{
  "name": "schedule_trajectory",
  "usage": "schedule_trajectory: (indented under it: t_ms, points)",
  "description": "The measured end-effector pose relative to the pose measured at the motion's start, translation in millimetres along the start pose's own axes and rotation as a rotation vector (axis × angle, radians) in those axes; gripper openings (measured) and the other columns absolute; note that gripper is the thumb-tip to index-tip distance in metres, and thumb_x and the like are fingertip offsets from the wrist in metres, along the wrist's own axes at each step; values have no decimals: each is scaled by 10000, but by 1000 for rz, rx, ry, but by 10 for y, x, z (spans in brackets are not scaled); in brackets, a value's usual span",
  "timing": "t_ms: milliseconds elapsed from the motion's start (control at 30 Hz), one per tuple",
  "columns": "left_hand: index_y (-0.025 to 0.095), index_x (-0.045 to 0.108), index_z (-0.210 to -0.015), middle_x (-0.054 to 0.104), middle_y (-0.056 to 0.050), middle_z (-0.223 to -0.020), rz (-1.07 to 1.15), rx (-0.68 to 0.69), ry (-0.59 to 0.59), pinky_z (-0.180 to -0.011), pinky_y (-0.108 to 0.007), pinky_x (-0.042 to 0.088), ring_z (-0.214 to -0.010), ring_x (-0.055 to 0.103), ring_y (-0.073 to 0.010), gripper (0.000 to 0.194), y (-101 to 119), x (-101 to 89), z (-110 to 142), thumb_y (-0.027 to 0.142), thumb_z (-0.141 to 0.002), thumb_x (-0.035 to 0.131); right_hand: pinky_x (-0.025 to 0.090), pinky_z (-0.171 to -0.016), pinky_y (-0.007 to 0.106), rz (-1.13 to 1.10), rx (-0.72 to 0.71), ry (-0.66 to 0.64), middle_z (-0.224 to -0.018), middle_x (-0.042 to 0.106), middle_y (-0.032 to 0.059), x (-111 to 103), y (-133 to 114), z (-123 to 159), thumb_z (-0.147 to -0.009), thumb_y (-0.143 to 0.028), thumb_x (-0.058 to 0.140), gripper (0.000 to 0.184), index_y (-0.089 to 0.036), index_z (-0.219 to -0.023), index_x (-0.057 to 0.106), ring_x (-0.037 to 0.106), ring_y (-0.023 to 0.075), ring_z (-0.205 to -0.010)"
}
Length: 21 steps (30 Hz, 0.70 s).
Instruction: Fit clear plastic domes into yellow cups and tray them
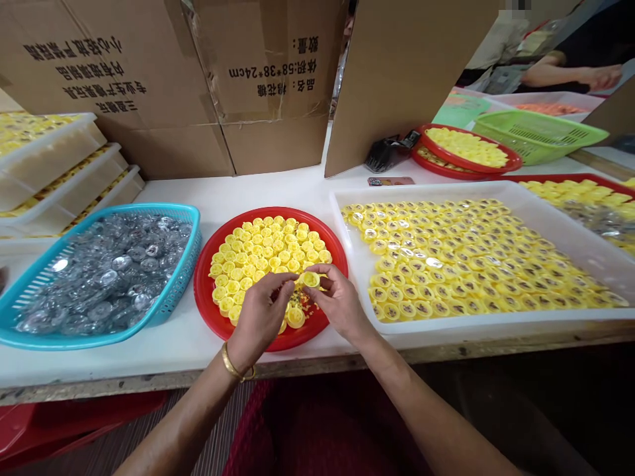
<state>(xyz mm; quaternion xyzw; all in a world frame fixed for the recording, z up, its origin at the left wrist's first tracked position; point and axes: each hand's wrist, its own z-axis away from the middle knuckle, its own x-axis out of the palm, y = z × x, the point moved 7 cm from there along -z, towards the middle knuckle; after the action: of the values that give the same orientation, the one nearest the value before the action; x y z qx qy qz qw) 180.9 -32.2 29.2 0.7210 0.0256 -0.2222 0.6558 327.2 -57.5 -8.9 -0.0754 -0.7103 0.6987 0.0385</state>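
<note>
Over a round red tray point(206, 291), my right hand point(344, 307) pinches a small yellow plastic cup point(311, 280) between thumb and fingers. The thumb and forefinger of my left hand point(262, 311) are closed together at the cup's left edge; whether they hold a further small piece is too small to tell. Many similar yellow cups point(262, 248) stand close together on the tray. Small coloured bits point(310, 307) lie on the tray beneath my hands. To the left, a blue plastic basket point(191, 231) is filled with clear round plastic pieces point(119, 264).
At right, a white tray point(357, 198) holds rows of yellow cups with dark printed centres. Stacked white trays point(54, 142) stand at far left. Cardboard boxes point(268, 132) wall the table's back. Behind are red plates point(513, 162), a green basket point(546, 132) and another person's hand point(602, 78).
</note>
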Motion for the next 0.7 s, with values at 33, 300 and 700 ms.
schedule_trajectory:
  t_ms: [33,300,700]
  points:
    - [176,691,-1029,635,-45,-789,127,-95,-19,-592,-258,429,-645,553,-135,284,-56,6,8,313,-837,533,514,-637,246,-24,10,0,-969,607,26,-7,-2,1,-757,-337,662,310,-213,-1019,554,586,131,-773]
    - [80,586,-1183,683,-108,-902,465,-321,39,-685,-319,545,-692,671,-163,399,-336,36,105,262,-832,537,496,-652,263,-34,28,-43,-1028,619,49,135,67,126,-778,-308,642,319,-208,-1071,564,581,127,-752]
    - [180,638,-883,714,-18,-790,-481,428,315,-606,-203,495,-631,659,-111,80,256,-122,141,189,-864,560,528,-635,279,-181,140,22,-799,632,7,204,121,165,-700,-338,739,352,-206,-990,589,603,142,-706]
